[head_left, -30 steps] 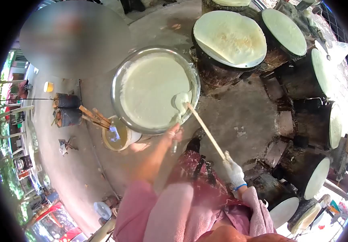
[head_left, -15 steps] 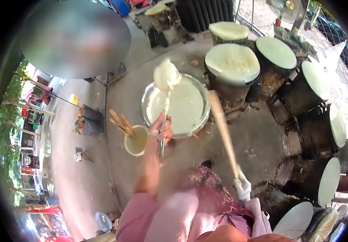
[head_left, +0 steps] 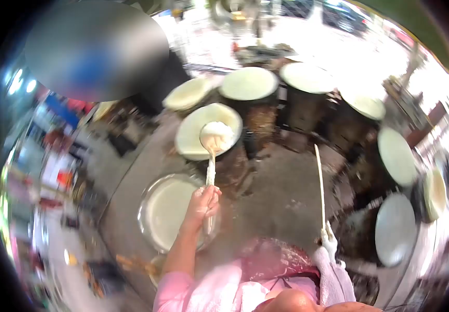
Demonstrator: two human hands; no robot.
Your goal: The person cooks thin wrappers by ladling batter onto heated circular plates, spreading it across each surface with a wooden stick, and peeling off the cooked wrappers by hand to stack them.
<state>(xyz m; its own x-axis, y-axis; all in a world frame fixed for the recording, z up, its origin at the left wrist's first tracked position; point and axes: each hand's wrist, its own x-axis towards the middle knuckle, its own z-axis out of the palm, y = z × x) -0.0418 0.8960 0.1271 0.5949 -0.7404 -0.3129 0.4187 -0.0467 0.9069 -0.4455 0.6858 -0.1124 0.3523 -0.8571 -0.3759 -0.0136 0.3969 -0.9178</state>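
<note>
My left hand, bare, grips the handle of a ladle coated with white batter. Its bowl appears over the round pale top of a stove; I cannot tell whether they touch. My right hand wears a white glove and is closed around the lower end of a long, thin wooden stick, which points away from me. Left of and below the ladle, a wide metal basin of white batter sits on the ground, partly behind my left arm.
Several dark drum-like stoves with round pale tops curve around me, among them one at the back and one at right. Blurred wooden sticks stand at lower left. A fence and a car lie beyond.
The view has swung to the right. The ladle has moved from over the batter basin to over a stove top. Both hands keep their holds.
</note>
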